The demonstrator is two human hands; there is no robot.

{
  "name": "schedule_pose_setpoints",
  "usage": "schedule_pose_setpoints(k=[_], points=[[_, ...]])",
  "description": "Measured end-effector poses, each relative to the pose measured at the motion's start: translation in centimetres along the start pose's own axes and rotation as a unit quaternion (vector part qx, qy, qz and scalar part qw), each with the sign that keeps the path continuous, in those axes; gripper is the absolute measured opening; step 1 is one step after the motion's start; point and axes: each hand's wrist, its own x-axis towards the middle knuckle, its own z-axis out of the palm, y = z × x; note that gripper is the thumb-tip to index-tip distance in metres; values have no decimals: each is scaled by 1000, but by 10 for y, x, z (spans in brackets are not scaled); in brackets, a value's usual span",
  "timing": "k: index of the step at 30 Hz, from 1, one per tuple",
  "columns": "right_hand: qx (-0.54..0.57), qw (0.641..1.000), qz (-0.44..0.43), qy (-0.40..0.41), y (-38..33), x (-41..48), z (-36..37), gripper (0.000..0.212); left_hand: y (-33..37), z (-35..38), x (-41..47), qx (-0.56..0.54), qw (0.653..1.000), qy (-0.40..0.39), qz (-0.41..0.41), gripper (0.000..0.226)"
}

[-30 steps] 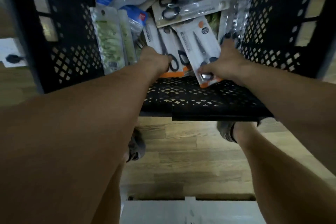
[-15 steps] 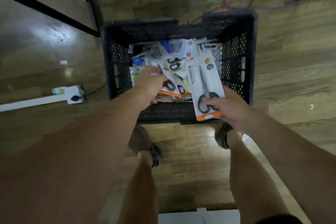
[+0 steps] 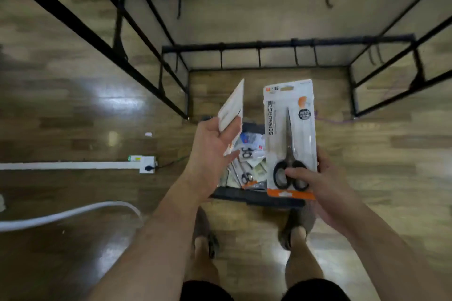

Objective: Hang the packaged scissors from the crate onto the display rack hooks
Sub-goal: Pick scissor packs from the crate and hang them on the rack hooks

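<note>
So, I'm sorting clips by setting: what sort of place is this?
Likely a shop or mock retail space being stocked: a black display rack with bare hooks, a crate of packaged goods on the floor, and a carded scissors pack in the right hand.

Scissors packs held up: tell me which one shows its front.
The pack in the right hand: its SCISSORS lettering and black handles face the camera; the pack in the left hand is nearly edge-on.

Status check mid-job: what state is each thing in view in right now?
Left hand: grips white package, seen edge-on.
Right hand: pinches scissors package, upright, front facing camera.
Crate: on floor, more packages inside.
Rack hooks: bare.
Power strip: one plug in.
</note>
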Motion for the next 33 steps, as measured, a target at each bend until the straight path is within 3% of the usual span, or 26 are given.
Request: schedule_pose_setpoints(k=[3, 7, 11, 14, 16, 18, 21, 24, 25, 26, 27, 29, 31, 33], points=[[-28, 998, -63, -8, -90, -74, 6, 44, 63, 2, -57, 68, 996, -23, 59, 44], [-12, 990, -138, 30, -177, -164, 9, 21, 151, 11, -137, 38, 986, 49, 155, 21], [16, 982, -189, 22, -228, -229, 12, 18, 230, 23, -228, 188, 945, 74, 259, 24], [-1, 976, -213, -46, -267, -269, 5, 23, 257, 35, -281, 323, 884, 175, 290, 45], [-12, 967, -239, -89, -291, -295, -4, 23, 266, 46, -302, 252, 886, 227, 318, 45], [-3, 964, -247, -101, -303, -314, -13, 23, 274, 61, -316, 43, 931, 173, 318, 25], [1, 958, -270, -102, -308, -333, -10, 28, 288, 73, -336, -218, 930, 69, 287, 23], [-4, 956, -282, -84, -306, -353, 8, 92, 293, 67, -351, -298, 929, -2, 219, 59], [3, 957, -284, -65, -303, -357, 15, 102, 296, 63, -356, -304, 930, -28, 205, 64], [0, 956, -286, -61, -302, -364, 23, 94, 300, 60, -361, -304, 928, -54, 208, 68], [-9, 955, -291, -58, -299, -370, 30, 73, 303, 55, -366, -305, 922, -78, 226, 70], [-13, 951, -304, -65, -292, -383, 41, 31, 313, 48, -375, -283, 917, -55, 275, 67], [1, 952, -301, -59, -284, -387, 47, 23, 314, 34, -377, -286, 905, -41, 312, 54], [15, 956, -291, -27, -281, -392, 57, 27, 310, 29, -375, -271, 922, -52, 272, 56]])
